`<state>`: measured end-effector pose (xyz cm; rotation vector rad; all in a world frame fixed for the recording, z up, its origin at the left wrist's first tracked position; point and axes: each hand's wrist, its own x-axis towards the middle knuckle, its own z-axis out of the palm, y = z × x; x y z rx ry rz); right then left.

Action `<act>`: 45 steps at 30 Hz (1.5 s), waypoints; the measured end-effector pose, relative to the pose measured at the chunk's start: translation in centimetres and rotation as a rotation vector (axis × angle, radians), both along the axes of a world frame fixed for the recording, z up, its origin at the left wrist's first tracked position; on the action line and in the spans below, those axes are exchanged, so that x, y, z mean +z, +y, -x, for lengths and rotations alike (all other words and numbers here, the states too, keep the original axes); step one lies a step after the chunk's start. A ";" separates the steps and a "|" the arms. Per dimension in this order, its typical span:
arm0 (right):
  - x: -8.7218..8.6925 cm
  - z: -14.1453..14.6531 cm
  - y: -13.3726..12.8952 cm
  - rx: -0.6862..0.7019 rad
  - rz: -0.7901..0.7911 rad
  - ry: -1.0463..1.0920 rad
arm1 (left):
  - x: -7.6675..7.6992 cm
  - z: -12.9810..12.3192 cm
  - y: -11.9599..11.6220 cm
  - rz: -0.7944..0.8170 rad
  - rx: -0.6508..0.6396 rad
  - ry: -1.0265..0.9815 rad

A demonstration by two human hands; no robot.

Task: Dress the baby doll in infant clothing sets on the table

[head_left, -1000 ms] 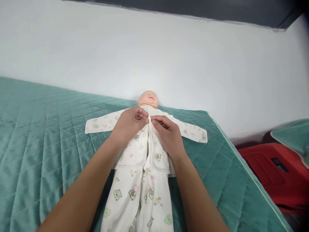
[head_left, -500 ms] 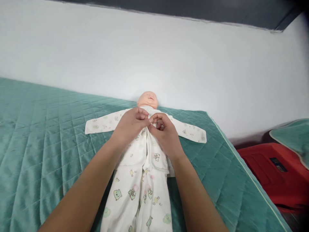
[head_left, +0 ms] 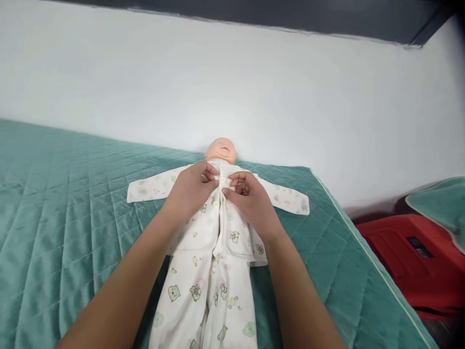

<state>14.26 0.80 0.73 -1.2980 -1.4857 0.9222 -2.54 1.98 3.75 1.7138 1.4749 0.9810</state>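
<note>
A baby doll (head_left: pixel 220 150) lies on its back, dressed in a white jacket (head_left: pixel 203 232) and white trousers (head_left: pixel 232 291) printed with small bears. Over the doll's chest, a pale button (head_left: pixel 223 180) shows between my two hands; another button (head_left: pixel 216 203) sits lower on the front. At the left of the upper button, my left hand (head_left: pixel 192 189) rests near the jacket front with thumb and index tips apart. My right hand (head_left: pixel 250 196) is on the other side, its thumb and fingertips also parted at the cloth. Neither hand visibly grips the fabric.
A green quilted cover (head_left: pixel 90 213) lies beneath the doll, with its light-edged border on the right. A white wall (head_left: pixel 232 87) rises behind the head. Beyond the right border stand a red plastic object (head_left: pixel 410 257) and green cloth (head_left: pixel 443 203).
My hands have parted slightly from where their fingertips met at the chest. The upper button now shows between them. More of the jacket's lower right corner is visible.
</note>
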 end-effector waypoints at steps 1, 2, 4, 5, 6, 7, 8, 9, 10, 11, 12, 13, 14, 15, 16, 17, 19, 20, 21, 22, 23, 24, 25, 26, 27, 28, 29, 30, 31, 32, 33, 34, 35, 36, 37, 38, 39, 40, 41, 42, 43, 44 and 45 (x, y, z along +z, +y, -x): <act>0.4 -0.4 -0.2 0.015 0.026 -0.015 | 0.3 0.3 -0.1 -0.004 -0.038 0.028; 0.9 -0.8 -0.5 0.037 0.047 -0.039 | 0.6 0.7 -0.3 -0.002 -0.089 0.058; 1.9 -1.4 -1.2 0.101 0.080 -0.118 | 1.1 1.5 -0.7 0.015 -0.205 0.119; 2.4 -1.6 -1.6 0.134 0.092 -0.170 | 1.4 1.9 -0.8 0.027 -0.260 0.146; 2.8 -1.6 -2.1 0.157 0.103 -0.230 | 1.6 2.2 -1.0 0.035 -0.307 0.167; 3.1 -1.4 -2.5 0.164 0.110 -0.298 | 1.7 2.5 -1.2 0.039 -0.344 0.179; 3.3 -1.2 -3.0 0.151 0.108 -0.370 | 1.7 2.7 -1.3 0.040 -0.371 0.180; 3.4 -0.7 -3.4 0.126 0.095 -0.446 | 1.6 2.8 -1.4 0.040 -0.390 0.174; 3.4 -0.2 -3.8 0.094 0.070 -0.519 | 1.5 2.8 -1.5 0.042 -0.403 0.162; 3.4 0.4 -4.2 0.065 0.040 -0.588 | 1.4 2.7 -1.6 0.042 -0.409 0.151; 3.3 0.9 -4.5 0.043 0.007 -0.647 | 1.2 2.6 -1.7 0.036 -0.409 0.148; 3.3 1.4 -4.7 0.031 -0.021 -0.695 | 1.0 2.5 -1.8 0.023 -0.408 0.156; 3.2 1.8 -4.9 0.030 -0.041 -0.731 | 0.9 2.3 -1.9 0.006 -0.405 0.173; 3.2 2.0 -5.0 0.035 -0.051 -0.752 | 0.8 2.2 -2.0 -0.012 -0.402 0.193; 3.3 2.0 -5.0 0.046 -0.054 -0.759 | 0.6 2.0 -2.1 -0.026 -0.398 0.210; 3.3 1.9 -4.9 0.066 -0.048 -0.754 | 0.5 2.0 -2.1 -0.034 -0.396 0.218; 3.5 1.3 -4.6 0.120 -0.011 -0.707 | 0.3 2.0 -2.2 -0.037 -0.389 0.206; 3.6 0.8 -4.4 0.146 0.017 -0.671 | 0.1 2.1 -2.1 -0.033 -0.384 0.188; 3.6 0.4 -4.1 0.168 0.051 -0.632 | 0.0 2.2 -2.1 -0.023 -0.382 0.160; 3.7 0.0 -3.8 0.185 0.086 -0.592 | -0.2 2.3 -2.0 -0.005 -0.385 0.125; 3.7 -0.4 -3.5 0.199 0.119 -0.551 | -0.3 2.5 -1.9 0.021 -0.393 0.082; 3.7 -0.7 -3.3 0.213 0.145 -0.510 | -0.4 2.6 -1.8 0.052 -0.407 0.034; 3.7 -1.0 -3.0 0.229 0.168 -0.466 | -0.5 2.8 -1.8 0.084 -0.427 -0.017; 3.7 -1.2 -2.8 0.247 0.189 -0.416 | -0.6 2.9 -1.7 0.111 -0.452 -0.067; 3.6 -1.4 -2.6 0.270 0.203 -0.357 | -0.6 3.0 -1.7 0.133 -0.476 -0.110; 3.6 -1.5 -2.4 0.295 0.211 -0.291 | -0.6 3.0 -1.7 0.150 -0.497 -0.147; 3.5 -1.6 -2.3 0.321 0.215 -0.222 | -0.6 3.1 -1.8 0.164 -0.514 -0.178; 3.4 -1.7 -2.2 0.345 0.218 -0.157 | -0.6 3.1 -1.8 0.177 -0.527 -0.203; 3.3 -1.7 -2.1 0.364 0.219 -0.104 | -0.6 3.1 -1.8 0.188 -0.533 -0.222; 3.2 -1.6 -2.1 0.377 0.218 -0.067 | -0.7 3.1 -1.8 0.198 -0.536 -0.239; 3.1 -1.5 -2.1 0.380 0.217 -0.050 | -0.7 3.0 -1.8 0.206 -0.536 -0.258; 3.0 -1.4 -2.2 0.376 0.216 -0.048 | -0.8 3.0 -1.8 0.212 -0.535 -0.275; 2.9 -1.3 -2.2 0.369 0.216 -0.057 | -0.9 3.0 -1.7 0.216 -0.532 -0.293; 2.8 -1.2 -2.2 0.362 0.215 -0.070 | -1.0 3.0 -1.7 0.220 -0.526 -0.310; 2.8 -1.1 -2.3 0.358 0.217 -0.082 | -1.1 3.0 -1.6 0.224 -0.516 -0.323; 2.7 -1.0 -2.3 0.354 0.219 -0.092 | -1.2 2.9 -1.5 0.228 -0.505 -0.331; 2.7 -0.9 -2.3 0.352 0.223 -0.099 | -1.3 2.9 -1.4 0.232 -0.495 -0.336; 2.6 -0.9 -2.3 0.350 0.226 -0.103 | -1.4 2.9 -1.4 0.235 -0.486 -0.339; 2.6 -0.8 -2.3 0.346 0.228 -0.102 | -1.5 2.9 -1.3 0.238 -0.476 -0.343; 2.6 -0.8 -2.2 0.342 0.229 -0.098 | -1.5 3.0 -1.3 0.240 -0.467 -0.346; 2.6 -0.8 -2.2 0.337 0.231 -0.091 | -1.6 3.0 -1.2 0.243 -0.461 -0.350; 2.6 -0.8 -2.2 0.332 0.232 -0.081 | -1.6 3.0 -1.2 0.246 -0.456 -0.354; 2.6 -0.8 -2.1 0.327 0.231 -0.069 | -1.7 3.0 -1.2 0.249 -0.450 -0.359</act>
